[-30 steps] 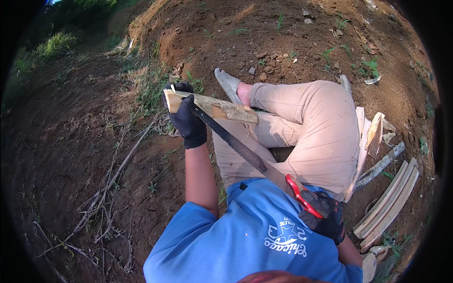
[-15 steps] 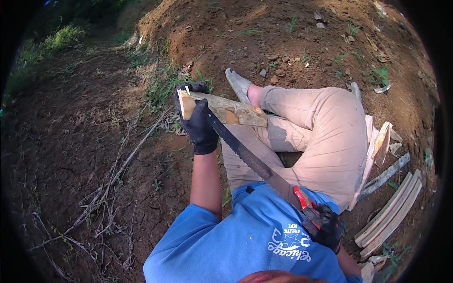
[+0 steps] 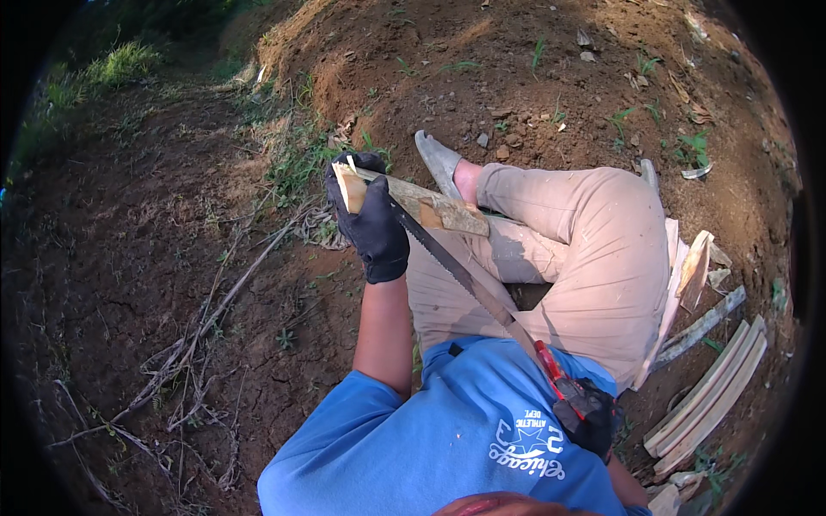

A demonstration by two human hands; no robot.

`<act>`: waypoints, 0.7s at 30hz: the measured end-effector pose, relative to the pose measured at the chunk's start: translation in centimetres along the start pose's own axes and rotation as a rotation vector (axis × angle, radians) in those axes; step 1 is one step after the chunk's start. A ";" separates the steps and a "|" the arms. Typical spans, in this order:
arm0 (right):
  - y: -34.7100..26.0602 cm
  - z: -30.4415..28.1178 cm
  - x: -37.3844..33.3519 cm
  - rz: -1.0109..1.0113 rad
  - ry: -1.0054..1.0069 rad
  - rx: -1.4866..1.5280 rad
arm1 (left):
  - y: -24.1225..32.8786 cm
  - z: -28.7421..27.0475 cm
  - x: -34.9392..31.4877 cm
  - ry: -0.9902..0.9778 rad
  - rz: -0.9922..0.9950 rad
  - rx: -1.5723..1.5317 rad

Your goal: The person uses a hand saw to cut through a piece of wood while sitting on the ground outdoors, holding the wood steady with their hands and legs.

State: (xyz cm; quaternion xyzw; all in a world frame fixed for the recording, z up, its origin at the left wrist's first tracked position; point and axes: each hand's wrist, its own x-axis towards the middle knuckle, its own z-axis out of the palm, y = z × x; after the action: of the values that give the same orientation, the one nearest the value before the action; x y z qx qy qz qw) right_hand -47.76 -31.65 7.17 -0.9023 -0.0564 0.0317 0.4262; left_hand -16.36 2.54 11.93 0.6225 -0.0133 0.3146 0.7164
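Observation:
My left hand (image 3: pixel 375 225), in a black glove, is closed round the near end of a flat piece of wood (image 3: pixel 426 203). The wood slants away to the right, its other end by my legs, and its pale end shows a split edge with a thin raised sliver. A hand saw (image 3: pixel 465 273) with a long dark toothed blade runs from beside that glove down to my waist. Its red handle (image 3: pixel 549 361) is gripped by my gloved right hand (image 3: pixel 587 414), close to my blue shirt. The blade's tip lies at the wood, partly hidden behind the left glove.
My bent legs (image 3: pixel 594 258) in beige trousers rest on brown soil. Split wood strips (image 3: pixel 710 396) and a grey stick (image 3: pixel 701 325) lie at the right. Dry stalks (image 3: pixel 202 331) spread over the ground at the left. A dirt slope (image 3: pixel 482 69) rises ahead.
The saw blade has rolled, so its side shows narrower. My left hand has turned the wood slightly and shifted a little to the right; both hands keep their hold.

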 end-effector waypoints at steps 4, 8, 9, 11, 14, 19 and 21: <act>0.4 0.0 -0.3 0.035 -0.042 -0.013 | 0.0 0.2 0.0 0.014 -0.002 0.016; 0.5 0.6 -0.6 0.019 0.057 0.057 | 0.1 0.3 -0.1 0.033 -0.006 0.021; 0.6 0.7 -0.6 0.001 0.074 0.054 | 0.1 0.4 -0.2 0.046 -0.014 0.033; 0.9 0.9 -0.6 -0.033 0.110 0.048 | 0.2 0.3 -0.1 0.028 -0.012 0.058; 1.3 0.8 0.3 -0.115 0.008 0.101 | 0.0 0.0 0.1 -0.022 -0.001 0.066; 0.2 0.1 1.0 -0.065 -0.015 -0.012 | -0.3 0.0 0.1 0.004 0.003 0.003; 0.4 0.2 1.0 -0.078 -0.015 0.016 | -0.3 -0.2 0.0 0.020 0.003 0.022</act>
State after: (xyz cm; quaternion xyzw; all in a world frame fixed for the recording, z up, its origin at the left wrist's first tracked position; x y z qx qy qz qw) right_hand -46.74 -31.58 6.70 -0.8958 -0.0942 0.0221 0.4338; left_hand -16.28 2.75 11.62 0.6274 -0.0036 0.3220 0.7090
